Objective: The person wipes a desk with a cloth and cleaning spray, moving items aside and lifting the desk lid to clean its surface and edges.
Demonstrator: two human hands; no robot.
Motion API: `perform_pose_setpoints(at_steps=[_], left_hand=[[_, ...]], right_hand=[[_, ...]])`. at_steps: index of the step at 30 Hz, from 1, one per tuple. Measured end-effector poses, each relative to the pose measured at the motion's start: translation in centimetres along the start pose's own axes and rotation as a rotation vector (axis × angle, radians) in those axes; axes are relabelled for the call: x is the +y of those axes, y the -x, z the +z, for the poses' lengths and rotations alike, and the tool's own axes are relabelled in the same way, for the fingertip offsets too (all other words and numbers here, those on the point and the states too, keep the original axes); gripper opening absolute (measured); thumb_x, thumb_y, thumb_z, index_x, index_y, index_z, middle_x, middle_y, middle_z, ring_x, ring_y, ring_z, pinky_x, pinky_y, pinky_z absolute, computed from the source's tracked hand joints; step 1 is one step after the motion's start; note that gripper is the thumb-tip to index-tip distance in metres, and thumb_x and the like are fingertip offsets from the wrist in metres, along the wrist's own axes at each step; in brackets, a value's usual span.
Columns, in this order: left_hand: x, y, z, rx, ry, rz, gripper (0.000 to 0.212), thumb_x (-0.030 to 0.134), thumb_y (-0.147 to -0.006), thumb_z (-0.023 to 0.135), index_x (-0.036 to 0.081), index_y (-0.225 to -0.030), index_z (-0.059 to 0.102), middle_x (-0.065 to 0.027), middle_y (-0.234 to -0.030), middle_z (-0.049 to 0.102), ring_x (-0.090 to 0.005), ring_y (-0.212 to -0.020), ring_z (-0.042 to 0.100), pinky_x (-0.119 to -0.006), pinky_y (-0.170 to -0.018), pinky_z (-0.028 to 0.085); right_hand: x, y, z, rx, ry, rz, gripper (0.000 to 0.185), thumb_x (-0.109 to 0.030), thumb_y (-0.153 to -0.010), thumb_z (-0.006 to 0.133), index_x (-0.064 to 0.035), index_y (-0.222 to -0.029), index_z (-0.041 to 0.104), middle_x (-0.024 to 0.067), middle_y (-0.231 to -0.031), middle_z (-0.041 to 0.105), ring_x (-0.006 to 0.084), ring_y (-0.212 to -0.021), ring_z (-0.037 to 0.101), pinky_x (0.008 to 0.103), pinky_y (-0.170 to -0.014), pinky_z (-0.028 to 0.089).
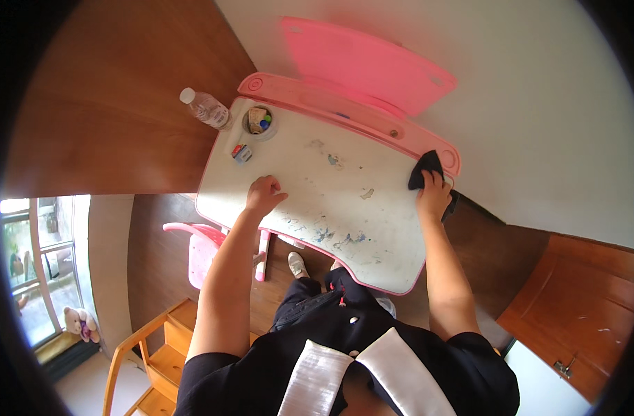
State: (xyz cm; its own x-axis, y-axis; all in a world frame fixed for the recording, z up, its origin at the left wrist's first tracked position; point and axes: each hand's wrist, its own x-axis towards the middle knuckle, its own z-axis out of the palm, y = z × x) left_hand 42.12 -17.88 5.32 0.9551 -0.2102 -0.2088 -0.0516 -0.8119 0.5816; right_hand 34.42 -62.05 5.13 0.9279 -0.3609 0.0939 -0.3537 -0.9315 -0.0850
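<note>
A child's desk with a white top (296,156) and pink trim stands before me, its surface marked with blue and grey stains. At its far right corner my right hand (434,195) holds a black cloth (427,169) against the top; part of the cloth hangs by the desk's edge. My left hand (265,196) is over the left part of the desk with its fingers curled, holding nothing that I can see. Beyond it are a small box (241,154) and a round clear container (260,124) with several small items inside. A plastic bottle (208,109) with a white cap is at the far left corner.
Along the desk's back runs a pink tray (369,122) with a raised pink panel (369,65) behind it, near the wall. A pink chair (202,255) and wooden steps (161,359) stand at left. A wooden door (572,312) is at right, a plush bear (80,323) by the window.
</note>
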Motion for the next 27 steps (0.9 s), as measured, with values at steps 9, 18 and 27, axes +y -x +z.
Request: perform_pose_setpoints(at_steps=[9, 18, 27], left_hand=[[1.0, -0.2, -0.5, -0.043, -0.042, -0.055, 0.027, 0.023, -0.066, 0.079, 0.009, -0.079, 0.059, -0.0104, -0.088, 0.06, -0.0297, -0.088, 0.058, -0.039, -0.078, 0.048], [-0.9, 0.5, 0.0, 0.014, 0.026, 0.078, 0.027, 0.018, -0.065, 0.078, 0.008, -0.081, 0.058, -0.0102, -0.083, 0.059, -0.0312, -0.086, 0.058, -0.041, -0.077, 0.048], [-1.7, 0.1, -0.5, -0.157, 0.085, 0.185, 0.026, 0.016, -0.069, 0.076, 0.011, -0.088, 0.058, -0.0092, -0.096, 0.058, -0.0315, -0.099, 0.055, -0.04, -0.088, 0.045]], right_hand=[[-5.4, 2.2, -1.7, -0.146, -0.386, -0.225, 0.04, -0.008, -0.074, 0.061, -0.0152, -0.113, 0.063, 0.0107, -0.116, 0.058, 0.0371, -0.096, 0.057, 0.0471, -0.083, 0.051], [-21.9, -7.1, -17.7, 0.104, -0.427, -0.658, 0.037, -0.004, -0.076, 0.059, -0.0143, -0.11, 0.066, 0.0079, -0.119, 0.059, 0.0317, -0.103, 0.056, 0.0445, -0.085, 0.047], [-27.6, -16.0, -12.9, 0.325, 0.094, -0.725, 0.041, -0.011, -0.072, 0.065, -0.0181, -0.113, 0.063, 0.0036, -0.119, 0.06, 0.0277, -0.103, 0.054, 0.0413, -0.081, 0.046]])
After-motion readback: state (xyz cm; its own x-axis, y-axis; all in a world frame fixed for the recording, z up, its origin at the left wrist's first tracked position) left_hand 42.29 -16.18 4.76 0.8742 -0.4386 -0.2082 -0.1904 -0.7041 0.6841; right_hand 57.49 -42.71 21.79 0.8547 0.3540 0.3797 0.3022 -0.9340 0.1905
